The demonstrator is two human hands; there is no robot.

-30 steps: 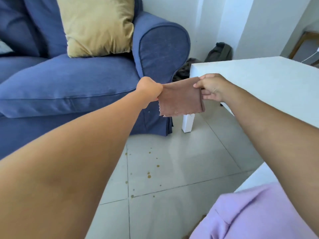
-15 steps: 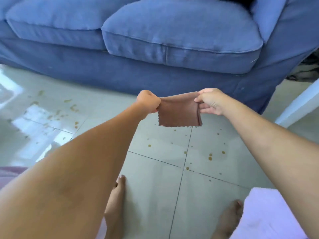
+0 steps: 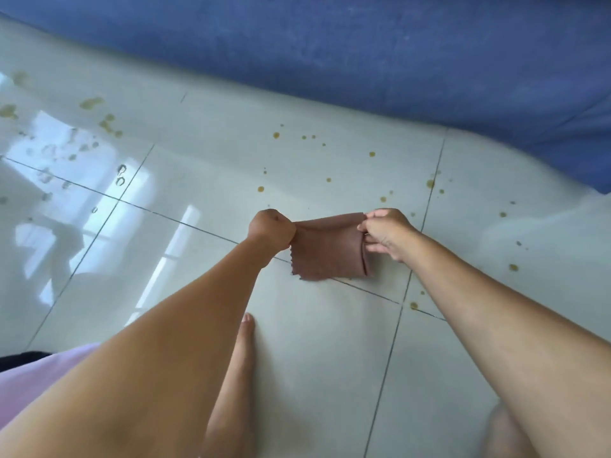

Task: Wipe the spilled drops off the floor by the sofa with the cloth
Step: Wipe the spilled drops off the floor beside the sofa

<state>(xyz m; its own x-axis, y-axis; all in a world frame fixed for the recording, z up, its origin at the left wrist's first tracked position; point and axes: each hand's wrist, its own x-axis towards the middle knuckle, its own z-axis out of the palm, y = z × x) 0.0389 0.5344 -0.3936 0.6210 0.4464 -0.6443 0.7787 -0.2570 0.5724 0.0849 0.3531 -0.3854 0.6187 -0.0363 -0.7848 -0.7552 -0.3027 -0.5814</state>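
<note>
A folded brown cloth is held stretched between both hands, low over the pale tiled floor. My left hand is a fist closed on the cloth's left corner. My right hand pinches its right edge between fingers and thumb. Several yellow-brown spilled drops dot the tiles beyond the cloth, toward the blue sofa. More drops lie to the right, and larger smears lie at the far left.
The sofa's front runs across the top of the view and down the right side. My bare left foot stands just behind the cloth; my right foot is at the bottom right. Lilac clothing shows at the bottom left.
The view has tipped down from the sofa seat and white table to the floor. Both hands, still gripping the cloth, have come down close to the tiles.
</note>
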